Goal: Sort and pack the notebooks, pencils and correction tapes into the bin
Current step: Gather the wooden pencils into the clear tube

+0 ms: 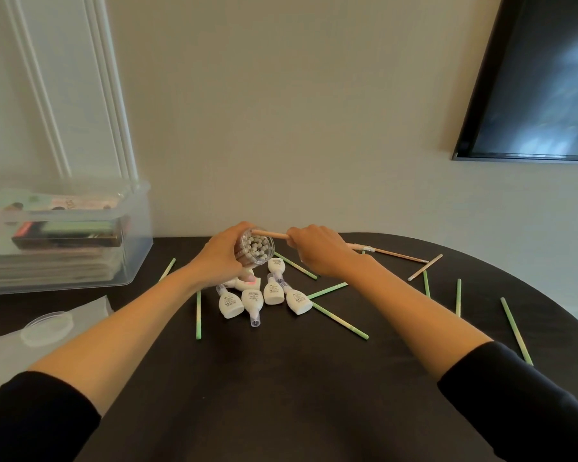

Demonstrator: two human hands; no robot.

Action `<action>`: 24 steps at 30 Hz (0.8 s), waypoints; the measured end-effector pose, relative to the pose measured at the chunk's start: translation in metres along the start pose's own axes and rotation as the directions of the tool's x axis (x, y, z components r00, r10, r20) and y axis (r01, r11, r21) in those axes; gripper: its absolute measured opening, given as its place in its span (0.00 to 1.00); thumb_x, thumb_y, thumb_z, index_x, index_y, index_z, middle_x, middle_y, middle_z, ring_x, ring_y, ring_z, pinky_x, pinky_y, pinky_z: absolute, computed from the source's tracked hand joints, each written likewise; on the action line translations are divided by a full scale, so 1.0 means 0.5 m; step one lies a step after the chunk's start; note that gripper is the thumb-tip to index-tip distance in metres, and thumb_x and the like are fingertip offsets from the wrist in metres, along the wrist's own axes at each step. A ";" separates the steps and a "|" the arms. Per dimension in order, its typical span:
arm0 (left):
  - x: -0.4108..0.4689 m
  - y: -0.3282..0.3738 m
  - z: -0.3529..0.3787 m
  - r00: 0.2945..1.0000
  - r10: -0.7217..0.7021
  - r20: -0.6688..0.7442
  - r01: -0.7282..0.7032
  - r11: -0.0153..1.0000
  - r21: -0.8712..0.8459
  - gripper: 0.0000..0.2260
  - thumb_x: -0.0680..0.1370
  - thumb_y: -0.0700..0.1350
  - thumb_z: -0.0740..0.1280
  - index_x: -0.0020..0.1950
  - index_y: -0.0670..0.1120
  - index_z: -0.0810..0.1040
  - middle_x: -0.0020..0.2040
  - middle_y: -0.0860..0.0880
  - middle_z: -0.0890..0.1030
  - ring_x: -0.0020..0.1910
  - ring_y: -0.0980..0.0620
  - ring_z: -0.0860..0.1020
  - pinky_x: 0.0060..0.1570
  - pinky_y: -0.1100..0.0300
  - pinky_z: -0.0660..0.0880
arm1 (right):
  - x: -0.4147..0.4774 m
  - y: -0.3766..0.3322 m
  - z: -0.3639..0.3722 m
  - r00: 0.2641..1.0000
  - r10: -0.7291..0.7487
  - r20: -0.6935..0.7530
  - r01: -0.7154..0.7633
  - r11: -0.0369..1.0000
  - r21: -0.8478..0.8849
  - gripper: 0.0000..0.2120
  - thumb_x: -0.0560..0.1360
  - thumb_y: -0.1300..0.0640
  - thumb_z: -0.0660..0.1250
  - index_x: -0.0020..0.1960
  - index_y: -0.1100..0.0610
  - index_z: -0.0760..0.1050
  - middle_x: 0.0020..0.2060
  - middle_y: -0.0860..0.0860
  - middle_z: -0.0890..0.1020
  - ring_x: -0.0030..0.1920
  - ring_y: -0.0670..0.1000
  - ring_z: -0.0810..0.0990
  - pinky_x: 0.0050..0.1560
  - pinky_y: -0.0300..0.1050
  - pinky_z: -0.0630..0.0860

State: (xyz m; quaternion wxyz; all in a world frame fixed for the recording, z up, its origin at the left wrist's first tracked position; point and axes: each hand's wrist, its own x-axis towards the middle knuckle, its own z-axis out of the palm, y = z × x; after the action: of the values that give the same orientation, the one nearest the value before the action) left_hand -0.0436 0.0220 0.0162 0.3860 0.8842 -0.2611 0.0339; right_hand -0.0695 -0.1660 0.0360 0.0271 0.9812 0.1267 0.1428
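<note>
My left hand [220,258] grips a clear round jar [257,246], tipped toward me and packed with pencils whose ends show. My right hand [317,250] pinches a tan pencil [270,233] whose end sits at the jar's mouth. Several white correction tapes [274,291] lie in a cluster on the dark table just below the jar. Several green pencils [339,320] are scattered flat around them, and tan pencils [394,254] lie to the right. The clear plastic bin [137,248] at the far left holds stacked notebooks [64,238].
A clear round lid [47,326] rests on a translucent sheet [90,311] at the left, near the bin. The table [281,378] is dark with a curved right edge. A dark screen [541,78] hangs on the wall at the upper right.
</note>
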 end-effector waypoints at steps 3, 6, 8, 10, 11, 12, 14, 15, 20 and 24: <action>0.001 0.003 0.000 0.999 -0.033 -0.031 0.032 0.999 -0.008 0.31 0.63 0.35 0.76 0.60 0.53 0.69 0.56 0.49 0.75 0.57 0.48 0.74 0.58 0.47 0.74 | -0.004 -0.005 -0.001 0.999 0.035 -0.003 -0.035 0.999 -0.009 0.11 0.81 0.59 0.53 0.57 0.61 0.71 0.46 0.58 0.78 0.36 0.53 0.67 0.33 0.43 0.59; 0.000 0.006 0.002 0.998 -0.042 -0.036 0.044 0.998 0.041 0.31 0.63 0.36 0.76 0.61 0.51 0.69 0.57 0.48 0.75 0.58 0.46 0.74 0.59 0.45 0.73 | -0.006 -0.016 -0.008 0.998 0.029 0.048 -0.029 1.000 0.004 0.11 0.81 0.59 0.54 0.55 0.62 0.72 0.43 0.57 0.77 0.32 0.52 0.67 0.32 0.43 0.61; -0.002 0.006 0.005 0.999 -0.025 -0.022 0.028 0.989 0.146 0.31 0.64 0.36 0.76 0.62 0.51 0.69 0.58 0.48 0.75 0.59 0.46 0.73 0.60 0.46 0.70 | -0.007 -0.021 -0.023 0.993 -0.016 0.115 0.018 1.000 -0.015 0.07 0.80 0.61 0.55 0.51 0.59 0.72 0.34 0.51 0.72 0.29 0.48 0.64 0.28 0.41 0.57; -0.006 0.004 0.011 1.000 -0.009 -0.008 0.010 0.967 0.253 0.31 0.65 0.36 0.74 0.64 0.52 0.69 0.59 0.49 0.73 0.60 0.48 0.70 0.62 0.49 0.67 | -0.008 -0.021 -0.039 0.983 -0.067 0.168 0.080 0.994 -0.074 0.06 0.78 0.64 0.55 0.45 0.55 0.67 0.30 0.48 0.65 0.29 0.46 0.62 0.28 0.40 0.55; -0.009 0.003 0.013 1.000 -0.008 -0.006 0.009 0.954 0.299 0.31 0.65 0.36 0.74 0.65 0.53 0.68 0.60 0.50 0.72 0.61 0.48 0.68 0.63 0.51 0.65 | -0.007 -0.021 -0.046 0.980 -0.083 0.181 0.102 0.990 -0.097 0.06 0.77 0.65 0.55 0.44 0.55 0.65 0.29 0.48 0.64 0.28 0.46 0.61 0.28 0.40 0.55; -0.008 0.004 0.016 1.000 -0.008 -0.004 0.009 0.944 0.331 0.32 0.66 0.36 0.74 0.66 0.53 0.67 0.62 0.50 0.71 0.62 0.48 0.67 0.63 0.53 0.62 | -0.007 -0.019 -0.049 0.979 -0.084 0.185 0.105 0.989 -0.106 0.06 0.77 0.65 0.55 0.44 0.55 0.66 0.30 0.48 0.65 0.29 0.46 0.62 0.28 0.39 0.55; -0.007 0.006 0.017 1.000 -0.019 -0.019 0.025 0.943 0.332 0.34 0.66 0.37 0.74 0.67 0.53 0.66 0.63 0.50 0.71 0.63 0.49 0.67 0.63 0.53 0.60 | -0.004 -0.016 -0.050 0.981 -0.065 0.181 0.079 0.994 -0.074 0.06 0.77 0.63 0.56 0.48 0.57 0.72 0.32 0.49 0.71 0.30 0.48 0.66 0.28 0.39 0.58; -0.006 0.008 0.019 0.999 -0.031 -0.026 0.038 0.948 0.316 0.34 0.66 0.38 0.75 0.68 0.52 0.65 0.63 0.50 0.71 0.63 0.48 0.67 0.63 0.53 0.60 | -0.003 -0.014 -0.050 0.981 -0.042 0.190 0.048 0.998 -0.031 0.07 0.77 0.63 0.57 0.51 0.59 0.74 0.35 0.51 0.76 0.32 0.49 0.68 0.29 0.38 0.59; -0.001 0.015 0.019 0.998 -0.059 -0.029 0.065 0.950 0.307 0.34 0.65 0.38 0.75 0.67 0.52 0.65 0.63 0.50 0.72 0.64 0.47 0.67 0.63 0.53 0.61 | 0.003 -0.011 -0.043 0.962 0.023 0.273 -0.058 0.991 0.124 0.06 0.77 0.63 0.59 0.49 0.63 0.74 0.41 0.57 0.83 0.28 0.46 0.69 0.29 0.38 0.63; -0.003 0.010 0.018 0.994 -0.106 -0.030 0.110 0.971 0.212 0.33 0.65 0.37 0.75 0.66 0.52 0.67 0.61 0.49 0.74 0.63 0.46 0.69 0.65 0.50 0.63 | 0.001 -0.027 -0.033 0.971 0.009 0.240 -0.014 1.000 0.020 0.09 0.79 0.61 0.57 0.55 0.62 0.73 0.32 0.50 0.69 0.30 0.47 0.66 0.28 0.40 0.60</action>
State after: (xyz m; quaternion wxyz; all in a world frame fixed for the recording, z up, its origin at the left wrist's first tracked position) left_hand -0.0489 0.0135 0.0130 0.2926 0.9330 -0.2037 0.0487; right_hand -0.0768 -0.1526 0.0506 0.0307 0.9923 0.1182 0.0222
